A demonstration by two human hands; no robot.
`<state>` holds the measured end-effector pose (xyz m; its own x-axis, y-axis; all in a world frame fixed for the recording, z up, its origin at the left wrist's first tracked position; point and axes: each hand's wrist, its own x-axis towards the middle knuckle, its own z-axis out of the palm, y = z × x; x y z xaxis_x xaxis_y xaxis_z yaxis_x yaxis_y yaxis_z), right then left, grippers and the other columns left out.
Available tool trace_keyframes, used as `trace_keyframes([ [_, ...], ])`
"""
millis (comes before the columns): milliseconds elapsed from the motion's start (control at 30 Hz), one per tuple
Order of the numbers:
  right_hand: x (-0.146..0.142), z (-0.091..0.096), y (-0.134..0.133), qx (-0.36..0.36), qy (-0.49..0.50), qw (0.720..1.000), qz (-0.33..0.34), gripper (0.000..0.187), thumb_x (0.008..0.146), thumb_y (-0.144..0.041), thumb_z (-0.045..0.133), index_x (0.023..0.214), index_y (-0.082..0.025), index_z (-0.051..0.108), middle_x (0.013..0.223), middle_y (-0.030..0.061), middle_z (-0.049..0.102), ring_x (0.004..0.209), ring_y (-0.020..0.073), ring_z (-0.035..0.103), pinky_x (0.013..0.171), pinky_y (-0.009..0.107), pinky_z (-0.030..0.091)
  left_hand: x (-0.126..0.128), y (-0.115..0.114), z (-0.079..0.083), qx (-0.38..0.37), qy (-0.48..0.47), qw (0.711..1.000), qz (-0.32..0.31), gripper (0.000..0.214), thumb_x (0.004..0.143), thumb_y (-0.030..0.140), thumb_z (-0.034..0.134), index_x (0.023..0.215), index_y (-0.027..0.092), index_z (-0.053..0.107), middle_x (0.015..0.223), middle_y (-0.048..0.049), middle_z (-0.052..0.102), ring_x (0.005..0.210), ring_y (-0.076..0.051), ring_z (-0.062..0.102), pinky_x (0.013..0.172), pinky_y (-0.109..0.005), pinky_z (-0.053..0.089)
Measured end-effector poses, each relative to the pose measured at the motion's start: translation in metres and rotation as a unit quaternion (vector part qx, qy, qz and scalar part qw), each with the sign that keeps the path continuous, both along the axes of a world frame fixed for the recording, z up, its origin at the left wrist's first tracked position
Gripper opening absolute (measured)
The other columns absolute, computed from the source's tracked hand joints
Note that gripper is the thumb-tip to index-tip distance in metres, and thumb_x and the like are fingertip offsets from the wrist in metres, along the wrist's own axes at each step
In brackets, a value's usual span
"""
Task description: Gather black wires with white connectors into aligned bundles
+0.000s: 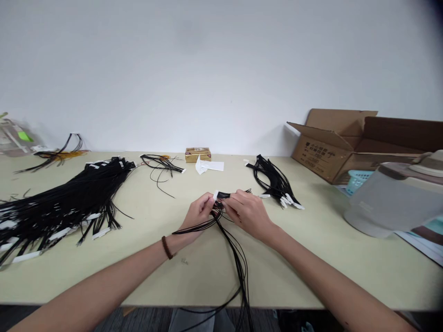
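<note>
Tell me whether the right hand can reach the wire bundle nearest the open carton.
Probably yes: the bundle lies just beyond the right hand with nothing tall between, though it may first need to release the black wires.

Head camera, single, worn: you are carrying it above the near side of the table [152,267], roughly centred behind your own hands. Facing: it is looking forward and down, aiming across the tabletop towards the wall [221,74], which is filling the upper part. Range: it is viewing your left hand [200,210] and right hand [247,210] from close by, just below mid-picture, with your left forearm [104,281] and right forearm [311,267] running in from the lower corners. Breadth: wide (the open carton [321,157] is running off at the right). Lower limit: a strip of floor [145,319] is showing beneath the table.
</note>
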<state>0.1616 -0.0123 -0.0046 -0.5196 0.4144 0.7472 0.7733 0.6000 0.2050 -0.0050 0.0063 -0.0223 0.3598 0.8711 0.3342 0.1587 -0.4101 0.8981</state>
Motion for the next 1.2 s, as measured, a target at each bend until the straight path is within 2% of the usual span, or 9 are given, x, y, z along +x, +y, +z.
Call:
trace_keyframes([
  [200,0.000,-0.002,-0.001,-0.023,0.020,1.000,0.004,0.028,0.088,-0.019,0.039,0.062,-0.018,0.049,0.057,-0.0006,0.048,0.057,0.0115,0.034,0.054,0.025,0.022,0.001,-0.002,0.003,0.029,0.028,0.999,0.020,0.033,0.085,0.045,0.035,0.069,0.017,0.045,0.066,0.0013,0.045,0.062,-0.012,0.041,0.059,-0.023,0.034],
  [500,-0.003,-0.002,-0.002,-0.142,0.089,0.986,0.021,0.030,0.088,-0.022,0.038,0.059,-0.017,0.045,0.056,-0.0010,0.047,0.058,0.0103,0.035,0.054,0.024,0.023,0.001,-0.004,0.006,0.048,0.066,0.996,0.038,0.032,0.085,0.043,0.034,0.068,0.017,0.044,0.064,0.0020,0.042,0.062,-0.012,0.039,0.059,-0.023,0.032],
  [700,-0.002,-0.001,-0.002,-0.171,0.104,0.979,0.028,0.031,0.089,-0.025,0.039,0.060,-0.017,0.045,0.056,-0.0015,0.047,0.058,0.0099,0.036,0.056,0.024,0.025,0.000,-0.004,0.006,0.044,0.071,0.996,0.031,0.032,0.086,0.041,0.034,0.068,0.017,0.043,0.063,0.0023,0.041,0.061,-0.011,0.037,0.059,-0.023,0.031],
  [833,-0.003,-0.001,-0.001,-0.153,0.095,0.983,0.025,0.030,0.088,-0.023,0.040,0.060,-0.017,0.046,0.056,-0.0018,0.047,0.058,0.0099,0.036,0.055,0.024,0.025,0.000,-0.003,0.005,0.038,0.059,0.997,0.021,0.032,0.085,0.042,0.036,0.070,0.016,0.047,0.065,0.0020,0.043,0.062,-0.011,0.040,0.060,-0.023,0.032],
  [933,-0.003,-0.002,0.003,-0.117,0.074,0.990,0.011,0.028,0.088,-0.022,0.041,0.061,-0.018,0.048,0.059,-0.0015,0.050,0.060,0.0105,0.038,0.055,0.024,0.026,0.002,-0.003,0.004,0.003,0.009,1.000,0.015,0.032,0.083,0.044,0.040,0.069,0.016,0.047,0.066,0.0017,0.046,0.063,-0.011,0.042,0.060,-0.023,0.034],
  [1000,-0.001,-0.002,0.007,-0.068,0.056,0.996,-0.003,0.025,0.088,-0.024,0.042,0.066,-0.018,0.052,0.063,-0.0008,0.053,0.062,0.0116,0.040,0.056,0.024,0.027,0.003,-0.003,0.005,-0.049,-0.062,0.997,0.000,0.031,0.082,0.044,0.044,0.071,0.016,0.048,0.068,0.0009,0.050,0.064,-0.011,0.045,0.061,-0.024,0.036],
  [1100,0.011,0.003,0.014,0.019,0.036,0.998,-0.046,0.014,0.086,-0.027,0.047,0.080,-0.018,0.055,0.073,0.0019,0.056,0.070,0.0143,0.043,0.060,0.025,0.030,0.003,-0.001,0.008,-0.162,-0.166,0.972,-0.032,0.026,0.081,0.042,0.048,0.078,0.016,0.051,0.083,-0.0031,0.059,0.068,-0.013,0.056,0.066,-0.027,0.042],
  [1200,0.030,0.008,0.021,0.073,0.037,0.990,-0.116,0.010,0.083,-0.025,0.052,0.087,-0.016,0.054,0.079,0.0046,0.056,0.075,0.0168,0.044,0.061,0.026,0.031,-0.002,0.004,0.014,-0.252,-0.197,0.946,-0.052,0.018,0.077,0.032,0.056,0.081,0.016,0.050,0.097,-0.0084,0.063,0.074,-0.016,0.063,0.072,-0.030,0.046],
])
